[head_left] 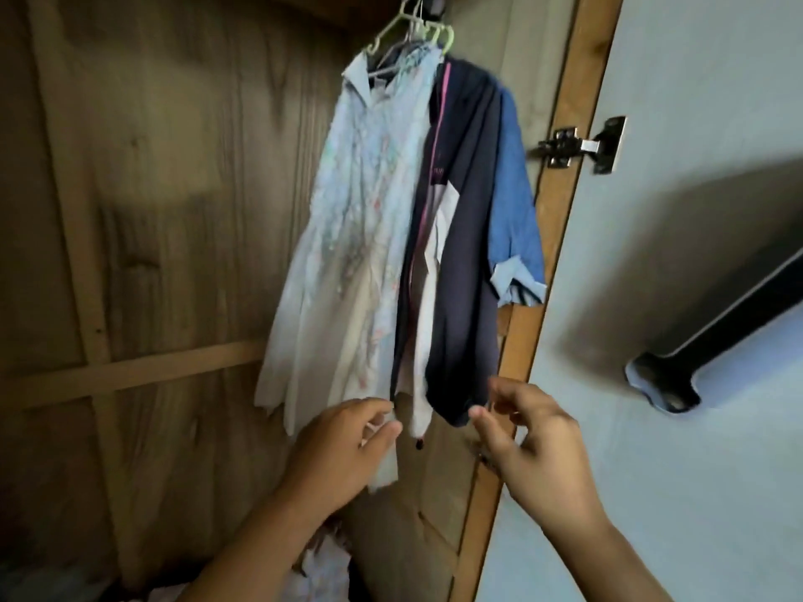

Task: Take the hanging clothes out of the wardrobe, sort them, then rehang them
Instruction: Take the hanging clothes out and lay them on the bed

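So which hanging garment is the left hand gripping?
The pale floral shirt, leftmost of the clothes; the left hand pinches its hem. The navy jacket and blue shirt hang untouched.

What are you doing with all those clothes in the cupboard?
A person stands at an open wardrobe. A pale floral shirt, a navy jacket and a blue shirt hang together on hangers. The left hand pinches the pale shirt's hem; the right hand hovers by the jacket's hem, holding nothing.

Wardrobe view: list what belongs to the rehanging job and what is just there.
Job:
pale floral shirt
navy jacket
blue shirt
green hangers
left hand
right hand

Just there:
door hinge
black door handle
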The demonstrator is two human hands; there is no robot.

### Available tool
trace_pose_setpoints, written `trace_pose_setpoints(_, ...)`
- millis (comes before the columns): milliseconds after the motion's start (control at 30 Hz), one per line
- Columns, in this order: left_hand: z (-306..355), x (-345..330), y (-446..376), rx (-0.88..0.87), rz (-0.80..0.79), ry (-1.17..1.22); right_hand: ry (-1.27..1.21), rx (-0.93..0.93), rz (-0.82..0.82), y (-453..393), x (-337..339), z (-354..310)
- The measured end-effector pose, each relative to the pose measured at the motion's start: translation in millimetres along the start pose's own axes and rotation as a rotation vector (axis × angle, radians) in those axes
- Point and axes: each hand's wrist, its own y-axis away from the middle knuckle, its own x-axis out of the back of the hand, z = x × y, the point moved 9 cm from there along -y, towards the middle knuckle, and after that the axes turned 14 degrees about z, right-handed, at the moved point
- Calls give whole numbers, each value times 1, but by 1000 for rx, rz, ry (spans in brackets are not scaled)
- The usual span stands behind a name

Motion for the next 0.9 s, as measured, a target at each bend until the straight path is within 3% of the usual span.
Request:
trace_pose_setpoints(333,3,21,-184,-162,209,115,-176,132,215,-171,-65,-59)
trace_pose_setpoints(667,21,54,-338,-318,373,189,-48,414,415,-330,-84,-134)
trace_pose_setpoints(900,56,76,-405,-376,455,247,100,574,445,-412,-97,-173)
